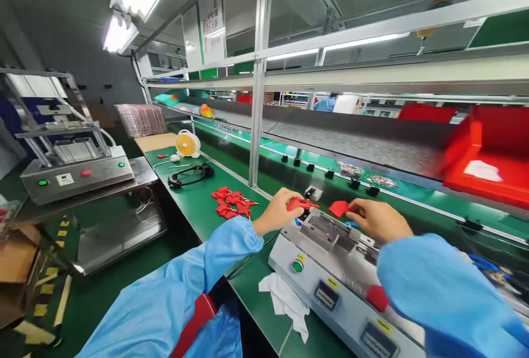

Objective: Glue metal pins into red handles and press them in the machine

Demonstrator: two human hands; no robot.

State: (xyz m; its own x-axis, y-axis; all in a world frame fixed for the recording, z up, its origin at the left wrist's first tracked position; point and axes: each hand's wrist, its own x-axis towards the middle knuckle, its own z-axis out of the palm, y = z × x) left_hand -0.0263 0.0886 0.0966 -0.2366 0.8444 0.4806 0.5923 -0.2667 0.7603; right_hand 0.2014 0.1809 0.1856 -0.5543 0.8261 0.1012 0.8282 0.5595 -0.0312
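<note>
Heaped red pieces [233, 202] lie on the green bench [198, 212], left of both hands. Left hand [278, 212]: thumb and fingers clamped on a red part [301, 204] at the left end of the metal fixture [326, 228]; whether part and fixture touch cannot be told. A light, steady grip is advised, fingertips off the metal edges. The white cloth [285, 300] lies before the grey machine [351, 311] and is best kept clear of it. Right hand [380, 220]: thumb and forefinger pinching a second red part [339, 209] just beyond the fixture; holding it by the edge appears sound, provided the sleeve stays off the mechanism.

Count: fan [188, 144], one; heaped red pieces, several, overlapping, exact number not determinable; red parts in hand, two, one per hand; cloth, one; green button [297, 266] on the grey machine, one; displays [326, 294], two; yellow labels [333, 283], three; large red bin [487, 154] at far right, one
</note>
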